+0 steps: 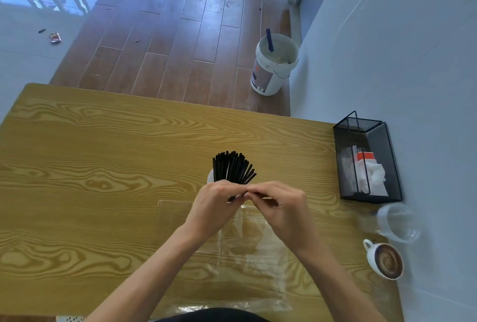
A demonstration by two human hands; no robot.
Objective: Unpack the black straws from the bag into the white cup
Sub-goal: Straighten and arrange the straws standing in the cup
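Note:
A bunch of black straws (pixel 233 166) fans upward at the middle of the wooden table (pixel 103 153). Only a sliver of the white cup (pixel 210 177) shows at their left base; my hands hide most of it. My left hand (pixel 216 205) and my right hand (pixel 277 205) meet fingertip to fingertip just in front of the bunch, both closed around the straws' lower part. A short dark straw end (pixel 233 198) pokes out under my left fingers. The clear plastic bag (pixel 247 249) lies flat on the table beneath my forearms.
A black mesh holder (pixel 366 159) with napkins stands at the table's right edge. In front of it are a clear plastic cup (pixel 397 222) and a white mug of coffee (pixel 386 261). A white bucket (pixel 275 63) sits on the floor beyond the table.

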